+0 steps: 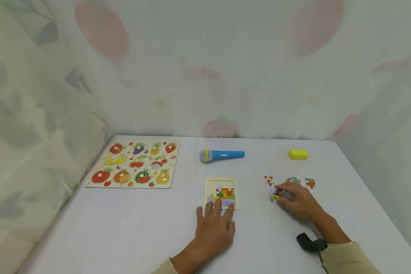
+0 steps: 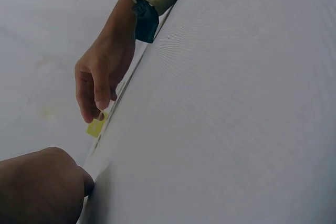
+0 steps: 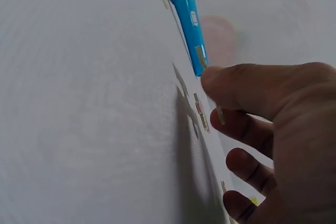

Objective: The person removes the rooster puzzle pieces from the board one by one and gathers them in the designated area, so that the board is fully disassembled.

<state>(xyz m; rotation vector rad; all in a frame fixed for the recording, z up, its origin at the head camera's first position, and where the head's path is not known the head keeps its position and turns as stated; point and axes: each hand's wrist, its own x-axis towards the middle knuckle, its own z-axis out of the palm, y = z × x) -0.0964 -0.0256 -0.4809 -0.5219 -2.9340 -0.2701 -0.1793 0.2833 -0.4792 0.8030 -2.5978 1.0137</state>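
Observation:
My right hand [image 1: 299, 199] pinches a jigsaw piece [image 1: 274, 194] between thumb and fingers, just above the white table. The right wrist view shows the piece edge-on [image 3: 200, 56] by the thumb, with the fingers loosely bent below. My left hand [image 1: 214, 228] lies spread, its fingertips on the lower edge of a small wooden puzzle tray [image 1: 238, 190]. Joined pieces with an orange and green picture [image 1: 225, 192] fill the tray's lower part; bare wood shows above. Beside my right hand lie loose pieces: one with red and yellow [image 1: 269, 180], one partly hidden [image 1: 292, 179], one green and orange [image 1: 309, 182].
A fruit peg puzzle board [image 1: 130, 163] lies at the left. Behind the tray is a blue toy microphone [image 1: 226, 154] with a grey head. A yellow block [image 1: 298, 154] sits at the back right. Pale patterned cloth [image 1: 205, 76] hangs behind the white table [image 1: 130, 228].

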